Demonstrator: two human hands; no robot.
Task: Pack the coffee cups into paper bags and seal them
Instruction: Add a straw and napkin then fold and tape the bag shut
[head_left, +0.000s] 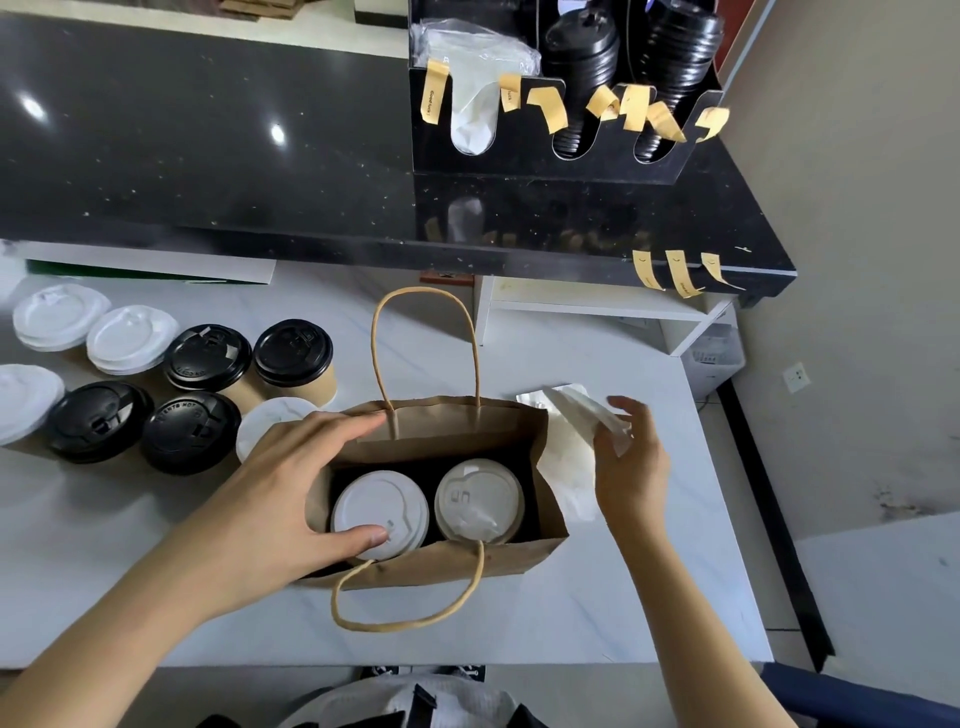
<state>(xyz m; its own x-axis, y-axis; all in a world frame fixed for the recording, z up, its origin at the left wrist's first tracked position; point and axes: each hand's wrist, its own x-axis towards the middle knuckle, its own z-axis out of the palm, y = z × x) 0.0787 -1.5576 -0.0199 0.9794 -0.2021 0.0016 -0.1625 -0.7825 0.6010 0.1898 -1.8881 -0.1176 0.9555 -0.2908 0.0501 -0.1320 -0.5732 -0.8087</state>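
Kraft paper bag (436, 561) near the counter's (597, 613) front edge holds 2 white-lidded cups (382, 512); left hand (291, 483), fingers spread, braces its mouth open while right hand (631, 462) pinches a white napkin (582, 410) to tuck in.

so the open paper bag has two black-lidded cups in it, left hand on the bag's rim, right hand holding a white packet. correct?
Not quite: the two cups in the paper bag have white lids, not black, as the head view shows. The black-lidded cups stand outside on the counter. The rest holds: left hand on the bag's rim, right hand holding a white packet.
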